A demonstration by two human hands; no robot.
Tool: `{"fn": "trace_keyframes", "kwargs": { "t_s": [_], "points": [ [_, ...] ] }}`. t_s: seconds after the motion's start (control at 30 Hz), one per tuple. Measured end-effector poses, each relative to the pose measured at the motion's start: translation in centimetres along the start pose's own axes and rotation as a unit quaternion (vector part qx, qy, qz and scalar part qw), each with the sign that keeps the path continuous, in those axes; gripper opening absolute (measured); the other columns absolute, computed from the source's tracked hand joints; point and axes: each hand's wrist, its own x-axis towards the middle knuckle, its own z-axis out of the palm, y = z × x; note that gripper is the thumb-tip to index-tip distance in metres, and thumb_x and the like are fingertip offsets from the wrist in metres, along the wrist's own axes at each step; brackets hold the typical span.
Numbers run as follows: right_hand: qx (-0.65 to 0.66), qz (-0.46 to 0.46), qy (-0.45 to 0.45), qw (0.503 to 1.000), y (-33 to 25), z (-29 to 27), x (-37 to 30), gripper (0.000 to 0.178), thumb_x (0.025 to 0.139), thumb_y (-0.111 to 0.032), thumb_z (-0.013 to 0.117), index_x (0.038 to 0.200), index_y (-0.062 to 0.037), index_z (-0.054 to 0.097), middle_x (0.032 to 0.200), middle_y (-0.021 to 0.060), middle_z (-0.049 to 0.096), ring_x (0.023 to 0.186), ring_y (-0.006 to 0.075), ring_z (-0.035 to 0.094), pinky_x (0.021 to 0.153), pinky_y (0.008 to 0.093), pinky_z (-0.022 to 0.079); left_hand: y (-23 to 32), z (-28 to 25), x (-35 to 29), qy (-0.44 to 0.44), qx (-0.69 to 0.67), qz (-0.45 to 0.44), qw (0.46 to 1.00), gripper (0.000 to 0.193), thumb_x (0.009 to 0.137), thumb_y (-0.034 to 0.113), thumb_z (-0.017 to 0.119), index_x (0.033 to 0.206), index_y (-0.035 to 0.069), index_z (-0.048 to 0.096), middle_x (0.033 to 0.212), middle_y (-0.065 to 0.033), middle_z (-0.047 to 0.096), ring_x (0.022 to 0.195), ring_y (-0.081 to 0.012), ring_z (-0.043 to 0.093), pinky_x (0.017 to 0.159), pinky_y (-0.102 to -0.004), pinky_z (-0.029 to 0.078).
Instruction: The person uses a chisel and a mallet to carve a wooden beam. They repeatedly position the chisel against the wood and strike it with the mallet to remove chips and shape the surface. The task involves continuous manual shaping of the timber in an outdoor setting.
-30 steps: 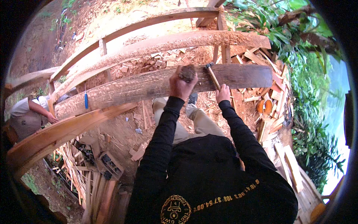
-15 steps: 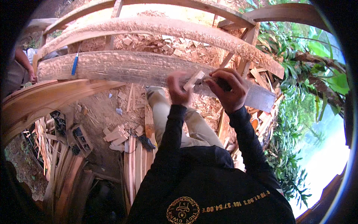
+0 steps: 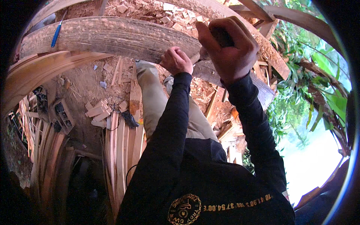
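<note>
A long, weathered plank [image 3: 108, 37] lies across in front of me like a bench. My left hand [image 3: 177, 61] is closed low at its near edge, its fingers curled on a small wood piece [image 3: 195, 57] that mostly hides behind them. Raised above the plank to the right, my right hand [image 3: 234, 47] is wrapped round a dark, round-ended handle [image 3: 222, 36]. What this handle belongs to is hidden by the fist. On the plank's left part rests a thin tool with a blue handle [image 3: 56, 35], well away from both hands.
Curved timber rails [image 3: 279, 62] run beyond the plank, over ground strewn with shavings and offcuts. Wood blocks [image 3: 99, 110] and long strips [image 3: 122, 150] lie below left. An open wooden box [image 3: 63, 116] stands further left. Green plants [image 3: 326, 63] grow at right.
My right hand has risen with the dark handle. The left hand has turned and lowered, so the wood piece shows less. The whole view has shifted, with the plank higher in it.
</note>
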Motion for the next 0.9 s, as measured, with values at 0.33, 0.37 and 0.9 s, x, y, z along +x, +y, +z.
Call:
{"fn": "trace_keyframes", "kwargs": {
  "t_s": [0.33, 0.37, 0.9],
  "points": [
    [0.051, 0.031, -0.143, 0.988, 0.2, 4.4, 5.5, 0.028, 0.076, -0.020, 0.073, 0.068, 0.0001, 0.056, 0.062, 0.0162, 0.055, 0.055, 0.0306, 0.057, 0.053, 0.0408, 0.045, -0.4, -0.9, 0.7, 0.008, 0.011, 0.046, 0.999, 0.011, 0.091, 0.015, 0.043, 0.100, 0.015, 0.049, 0.092, -0.0118, 0.052, 0.093, -0.0324, 0.049, 0.077, -0.0479, 0.032],
    [0.051, 0.016, -0.140, 0.989, 0.7, 5.4, 5.9, 0.028, 0.076, -0.020, 0.073, 0.068, 0.0005, 0.056, 0.062, 0.0161, 0.054, 0.054, 0.0310, 0.056, 0.053, 0.0409, 0.044, 0.1, -1.4, 0.9, -0.013, 0.031, 0.040, 0.999, 0.011, 0.091, 0.016, 0.043, 0.100, 0.015, 0.049, 0.092, -0.0119, 0.052, 0.094, -0.0323, 0.049, 0.078, -0.0479, 0.032],
    [-0.231, 0.133, -0.399, 0.877, -4.1, -8.7, -1.0, 0.021, 0.087, -0.023, 0.064, 0.095, -0.0035, 0.060, 0.086, 0.0172, 0.063, 0.075, 0.0336, 0.063, 0.064, 0.0436, 0.049, 0.9, -1.5, -0.6, -0.037, 0.033, 0.082, 0.995, 0.016, 0.084, 0.011, 0.049, 0.099, 0.015, 0.051, 0.095, -0.0108, 0.051, 0.097, -0.0325, 0.048, 0.079, -0.0485, 0.032]
  ]
}}
